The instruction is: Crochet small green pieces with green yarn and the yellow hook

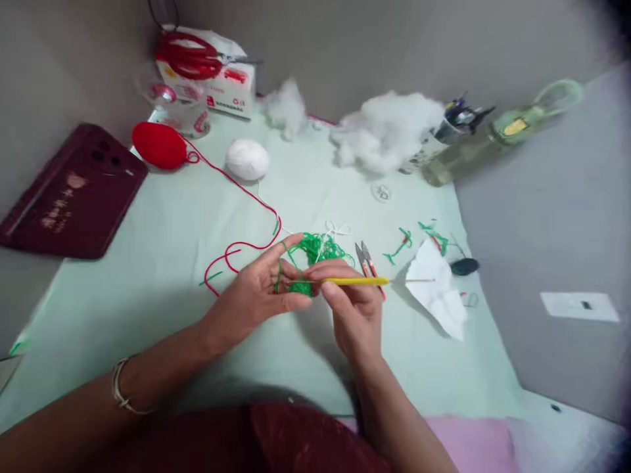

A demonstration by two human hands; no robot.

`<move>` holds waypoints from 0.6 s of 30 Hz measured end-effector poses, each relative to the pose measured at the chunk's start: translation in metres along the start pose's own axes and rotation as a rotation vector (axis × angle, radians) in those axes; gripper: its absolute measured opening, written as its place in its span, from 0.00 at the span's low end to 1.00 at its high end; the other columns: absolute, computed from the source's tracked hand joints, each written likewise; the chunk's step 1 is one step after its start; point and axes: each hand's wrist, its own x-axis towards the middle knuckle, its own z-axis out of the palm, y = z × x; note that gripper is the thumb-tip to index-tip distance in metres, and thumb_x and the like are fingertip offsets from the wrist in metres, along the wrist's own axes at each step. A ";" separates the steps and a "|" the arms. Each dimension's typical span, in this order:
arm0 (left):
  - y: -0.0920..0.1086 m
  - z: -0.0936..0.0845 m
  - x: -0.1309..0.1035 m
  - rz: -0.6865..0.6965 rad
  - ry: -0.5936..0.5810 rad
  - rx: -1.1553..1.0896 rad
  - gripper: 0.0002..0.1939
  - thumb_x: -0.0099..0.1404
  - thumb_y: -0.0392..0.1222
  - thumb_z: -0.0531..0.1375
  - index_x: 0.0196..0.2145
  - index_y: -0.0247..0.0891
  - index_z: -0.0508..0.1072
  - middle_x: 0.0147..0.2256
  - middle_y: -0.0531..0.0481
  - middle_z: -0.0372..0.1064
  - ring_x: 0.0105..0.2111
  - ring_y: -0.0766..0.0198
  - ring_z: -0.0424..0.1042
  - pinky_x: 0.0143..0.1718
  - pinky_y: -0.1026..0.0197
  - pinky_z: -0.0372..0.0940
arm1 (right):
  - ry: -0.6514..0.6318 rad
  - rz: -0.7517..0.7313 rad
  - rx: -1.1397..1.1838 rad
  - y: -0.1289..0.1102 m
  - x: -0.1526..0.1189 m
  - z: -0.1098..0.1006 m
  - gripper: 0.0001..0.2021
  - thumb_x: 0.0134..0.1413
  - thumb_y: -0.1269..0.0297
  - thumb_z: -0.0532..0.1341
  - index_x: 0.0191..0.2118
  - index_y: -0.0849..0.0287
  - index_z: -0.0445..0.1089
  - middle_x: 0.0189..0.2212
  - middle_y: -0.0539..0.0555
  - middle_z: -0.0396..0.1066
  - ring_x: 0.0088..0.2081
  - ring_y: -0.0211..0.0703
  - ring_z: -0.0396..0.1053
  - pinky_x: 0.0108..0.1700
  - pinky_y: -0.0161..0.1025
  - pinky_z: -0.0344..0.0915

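Observation:
My right hand (355,309) is closed around a crochet hook with a yellow handle (355,281). The hook's thin metal tip points left into a small piece of green crochet (300,288). My left hand (261,289) pinches that piece between thumb and fingers, with green yarn looped over its raised index finger. Just behind my hands lies a loose tangle of green yarn (320,246), with some white strands over it. Small thread snips (365,257) with orange-red handles rest to the right, partly behind my right hand.
A red yarn ball (158,144) and a white yarn ball (247,159) sit at back left, near a dark red phone case (73,194). White stuffing (384,131), a pen cup (428,148) and a bottle (473,151) stand behind. Crumpled white paper (436,289) and scraps lie right.

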 end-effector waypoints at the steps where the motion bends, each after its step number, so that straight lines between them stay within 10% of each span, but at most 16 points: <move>1: 0.000 -0.001 0.001 0.002 0.017 0.004 0.51 0.58 0.38 0.75 0.72 0.44 0.56 0.42 0.52 0.74 0.43 0.63 0.72 0.49 0.58 0.65 | 0.016 0.003 0.000 0.000 0.000 0.000 0.07 0.66 0.67 0.65 0.43 0.49 0.82 0.39 0.52 0.81 0.45 0.43 0.76 0.48 0.42 0.73; 11: -0.004 0.007 0.000 0.005 0.095 -0.143 0.36 0.64 0.43 0.72 0.67 0.44 0.67 0.39 0.54 0.73 0.40 0.65 0.72 0.43 0.62 0.65 | 0.119 -0.485 -0.621 0.007 -0.011 0.004 0.21 0.62 0.79 0.64 0.54 0.48 0.79 0.47 0.57 0.80 0.44 0.45 0.77 0.44 0.44 0.75; 18: 0.001 -0.002 0.004 -0.042 -0.039 -0.282 0.21 0.66 0.43 0.68 0.57 0.42 0.79 0.42 0.49 0.77 0.37 0.64 0.72 0.43 0.60 0.64 | 0.186 -0.132 0.015 -0.006 0.004 -0.005 0.10 0.67 0.68 0.63 0.41 0.50 0.82 0.34 0.51 0.79 0.30 0.38 0.71 0.34 0.40 0.72</move>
